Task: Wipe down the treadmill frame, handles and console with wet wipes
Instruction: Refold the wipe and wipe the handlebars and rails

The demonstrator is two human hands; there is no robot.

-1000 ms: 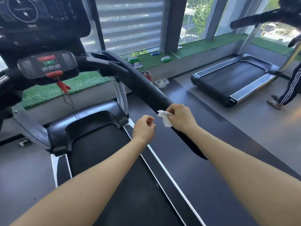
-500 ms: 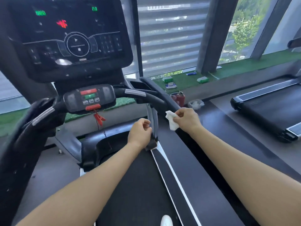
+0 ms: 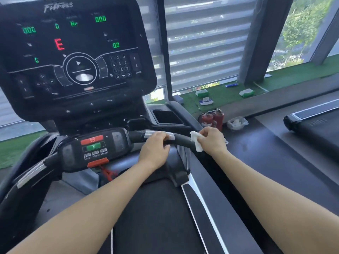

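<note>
Head view. Your left hand curls over the black curved front handlebar of the treadmill, fingers wrapped across its silver pulse-sensor plate. Your right hand sits just to the right on the same bar, pinching a crumpled white wet wipe against it; the wipe hangs over the near side of the bar.

Left of your left hand, the bar joins the black oval control pod with red and green buttons and a red safety clip at its near edge. Above and beyond stands the large black treadmill console, lit with green digits and a red "E"; its lower edge overhangs the pod. A black rectangular cup recess lies on the far side of the bar, between your hands and the console's right edge.

The black running belt runs toward you between your forearms, bounded on the right by a black side rail with a silver strip. Right of that rail a dark floor strip lies open up to a second black treadmill deck at the far right.

Beyond your right hand, two red fire extinguishers stand beside a clear plastic bag of used wipes. Wipe packets lie on the green artificial-turf window ledge.
</note>
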